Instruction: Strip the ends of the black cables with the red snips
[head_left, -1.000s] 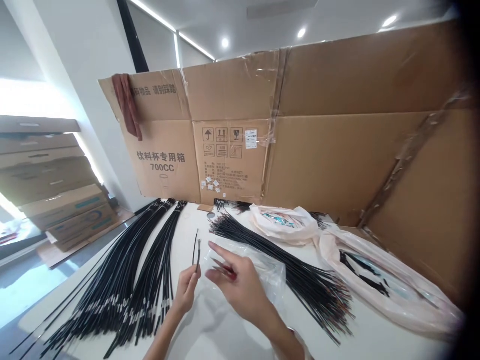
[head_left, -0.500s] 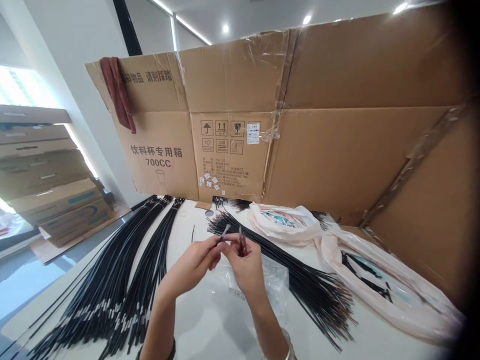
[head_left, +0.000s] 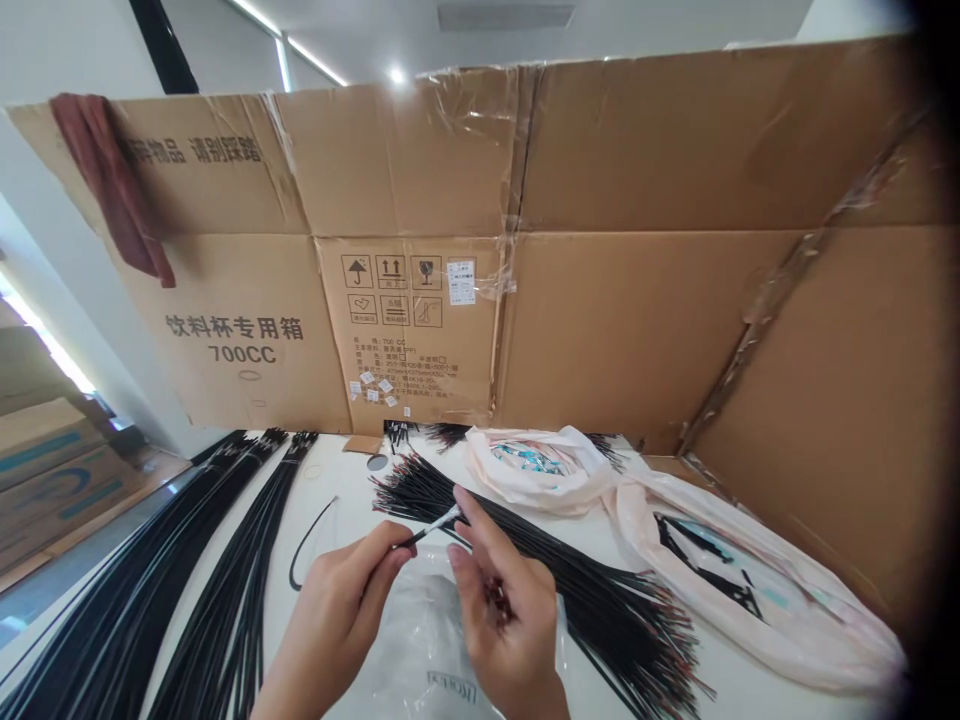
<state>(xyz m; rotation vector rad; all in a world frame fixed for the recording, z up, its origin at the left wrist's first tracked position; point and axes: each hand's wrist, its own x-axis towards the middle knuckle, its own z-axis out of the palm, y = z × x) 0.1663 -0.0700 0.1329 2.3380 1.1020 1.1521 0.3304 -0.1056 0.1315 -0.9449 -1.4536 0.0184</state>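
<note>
My left hand (head_left: 352, 590) pinches a thin black cable (head_left: 412, 541) between thumb and fingers, close to the cable's whitish-silver end (head_left: 444, 519). That end points up and right toward my right hand (head_left: 510, 600). The right index finger is stretched out at the tip, and the thumb stands apart from it. Small dark reddish-brown pieces (head_left: 496, 596) sit in the curled lower fingers of my right hand; their kind is not clear. Below both hands lies a clear plastic bag (head_left: 424, 625) with printed letters. A single curved black cable (head_left: 298, 550) lies left of my hands.
Bundles of black cables (head_left: 120, 570) cover the table's left side. Another cable bundle (head_left: 600, 590), with reddish ends, runs diagonally behind my right hand. Two pale plastic bags (head_left: 540, 500) with contents lie at the right. A tall cardboard wall (head_left: 420, 180) encloses the back and right.
The view has shifted right and closer. My hands have moved apart somewhat, and the right index finger has stretched out. More of the cable's pale end now shows between them.
</note>
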